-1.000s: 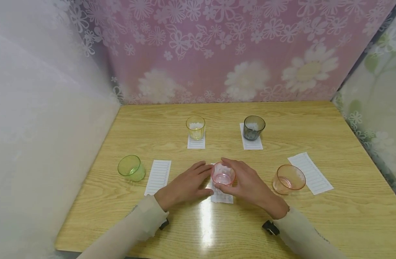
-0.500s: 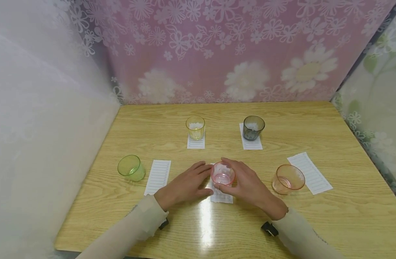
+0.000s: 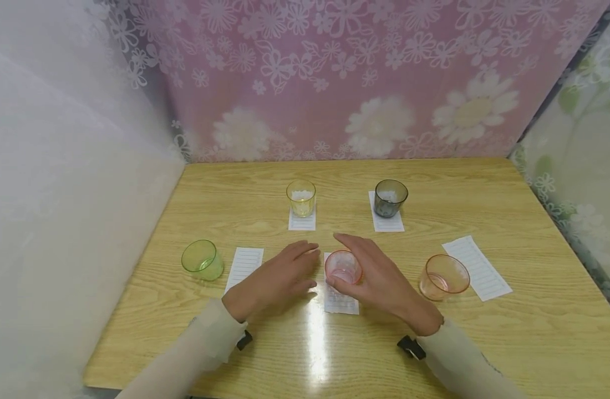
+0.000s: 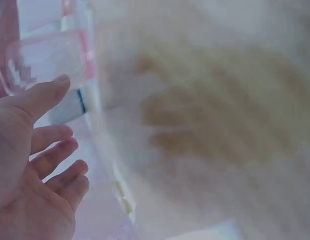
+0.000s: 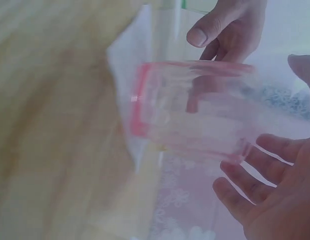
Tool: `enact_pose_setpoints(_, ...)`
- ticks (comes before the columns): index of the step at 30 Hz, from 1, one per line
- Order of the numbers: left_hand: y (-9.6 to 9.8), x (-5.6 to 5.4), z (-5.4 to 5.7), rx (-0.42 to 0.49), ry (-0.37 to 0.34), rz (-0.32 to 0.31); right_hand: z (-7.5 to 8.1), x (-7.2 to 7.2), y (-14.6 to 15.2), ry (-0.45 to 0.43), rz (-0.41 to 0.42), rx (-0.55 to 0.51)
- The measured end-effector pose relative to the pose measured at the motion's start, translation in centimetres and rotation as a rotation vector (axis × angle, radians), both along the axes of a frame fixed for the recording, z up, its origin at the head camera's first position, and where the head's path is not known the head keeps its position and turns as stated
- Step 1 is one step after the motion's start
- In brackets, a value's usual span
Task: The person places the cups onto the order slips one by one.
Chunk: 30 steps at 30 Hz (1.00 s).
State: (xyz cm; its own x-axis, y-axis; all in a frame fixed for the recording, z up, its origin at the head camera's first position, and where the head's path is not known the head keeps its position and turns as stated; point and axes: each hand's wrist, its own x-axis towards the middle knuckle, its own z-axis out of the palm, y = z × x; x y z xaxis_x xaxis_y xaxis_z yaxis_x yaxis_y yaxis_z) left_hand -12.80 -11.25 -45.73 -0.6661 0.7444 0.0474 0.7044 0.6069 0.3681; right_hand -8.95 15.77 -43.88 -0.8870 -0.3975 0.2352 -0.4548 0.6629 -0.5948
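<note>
A clear pink glass cup (image 3: 343, 268) stands upright on a lined paper slip (image 3: 341, 306) near the table's front middle. My right hand (image 3: 379, 278) curves loosely around the cup's right side, fingers spread; in the right wrist view its fingertips (image 5: 230, 170) are close to the pink cup (image 5: 200, 112). To the left of the cup is my left hand (image 3: 277, 272), apart from it, relaxed with nothing in it. The left wrist view shows that hand (image 4: 34, 150) with loosely bent fingers. Part of another lined slip (image 3: 246, 263) lies behind the left hand.
A green cup (image 3: 203, 260) stands at the left and an orange cup (image 3: 443, 277) at the right, beside a slanted slip (image 3: 479, 269). At the back of the wood-grain table (image 3: 235, 194), a yellow cup (image 3: 301, 200) and a grey cup (image 3: 390, 200) stand on slips.
My left hand has drawn back leftward from the pink cup. The fingers of my right hand have opened wider around it. The cup has stayed in place.
</note>
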Motion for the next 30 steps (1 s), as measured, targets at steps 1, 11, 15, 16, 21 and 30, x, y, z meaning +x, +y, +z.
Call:
enact_pose_setpoints(1,-0.3,-0.2,0.3,0.018,0.028,-0.005,0.3,-0.1,-0.2,0.005,0.005,0.002)
enact_pose_setpoints(11,-3.5,-1.6,2.6,0.129,0.15,0.027,2.7,-1.0,-3.2,0.076,0.048,0.0)
enact_pose_setpoints(15,-4.9,-2.0,3.6,0.144,0.152,0.066,3.2,-1.3,-4.2,0.105,0.058,0.008)
enact_pose_setpoints(16,-5.2,-2.1,3.9,0.141,0.142,0.08,3.3,-1.4,-4.4,0.103,0.059,0.011)
enact_pose_setpoints(21,-7.3,-2.5,5.6,0.134,0.066,0.156,3.7,-1.5,-5.9,0.057,0.064,0.01)
enact_pose_setpoints(30,-11.3,-2.8,7.0,0.096,-0.058,0.303,3.5,-1.7,-8.6,0.059,0.096,0.016)
